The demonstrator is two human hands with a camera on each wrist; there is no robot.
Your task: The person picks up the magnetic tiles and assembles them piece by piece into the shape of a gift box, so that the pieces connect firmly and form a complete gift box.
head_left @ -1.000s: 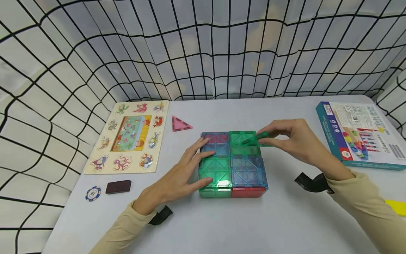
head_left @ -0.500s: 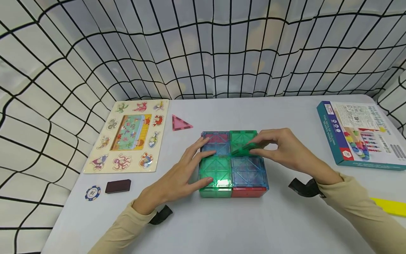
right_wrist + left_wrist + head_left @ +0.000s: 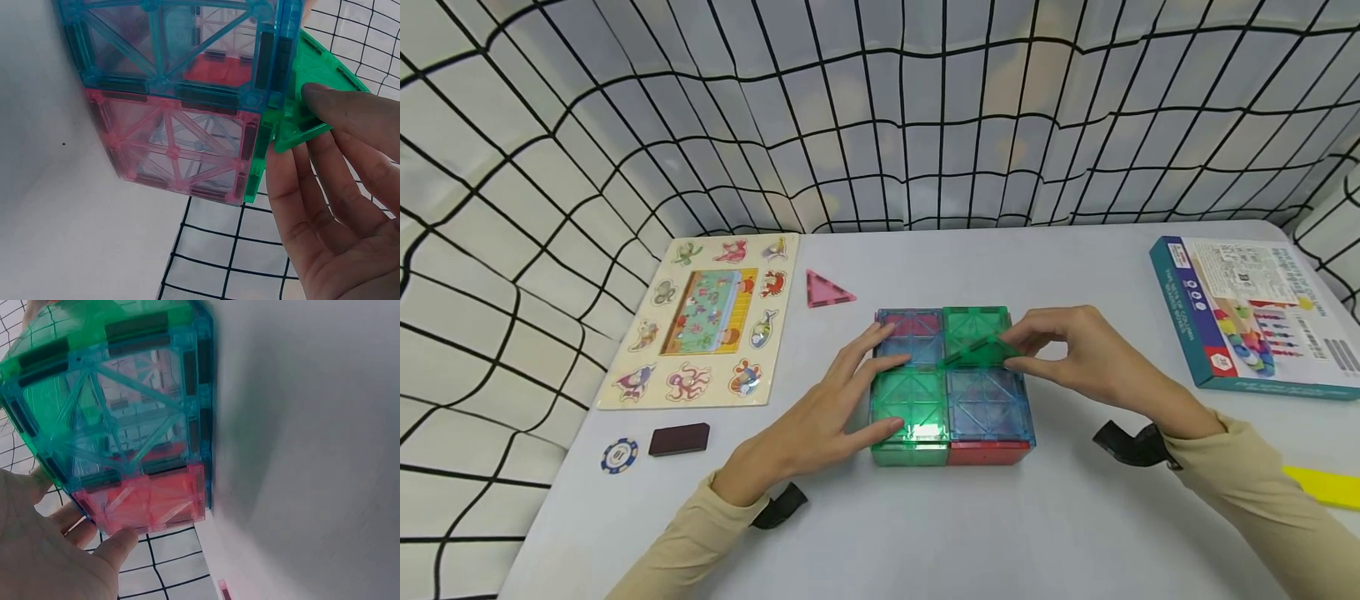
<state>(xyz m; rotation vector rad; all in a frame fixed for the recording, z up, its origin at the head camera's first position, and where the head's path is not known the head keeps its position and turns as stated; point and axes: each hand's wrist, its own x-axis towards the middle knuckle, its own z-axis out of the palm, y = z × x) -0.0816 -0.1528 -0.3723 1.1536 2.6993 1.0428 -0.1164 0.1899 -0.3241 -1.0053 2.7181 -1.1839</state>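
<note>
Since the earlier frames, right hand (image 3: 1078,354) has come down from above the block; green triangular tile (image 3: 983,352), then lifted clear, now lies low on the far-right top panel.

Tile block (image 3: 951,385) sits mid-table (image 3: 1075,533), two-by-two, four top squares visible: two green, two blue.

Left hand (image 3: 823,421): fingers straight, spread flat against the block's left side and top, steadying it, gripping nothing. Right hand: fingertips (image 3: 322,100) pinch the green tile at its edge, other fingers relaxed.

Step judged: seating the tile flush. Best done by keeping the left hand's brace firm, lowering the tile level so edges meet squarely, and letting go only once it sits; a skewed approach could shift the walls.

Count, largest first: one puzzle board (image 3: 707,321), one boxed game (image 3: 1255,312), one pink triangle (image 3: 826,290), one yellow piece (image 3: 1326,486) at the edge, one dark domino (image 3: 679,439), one poker chip (image 3: 620,456).
</note>
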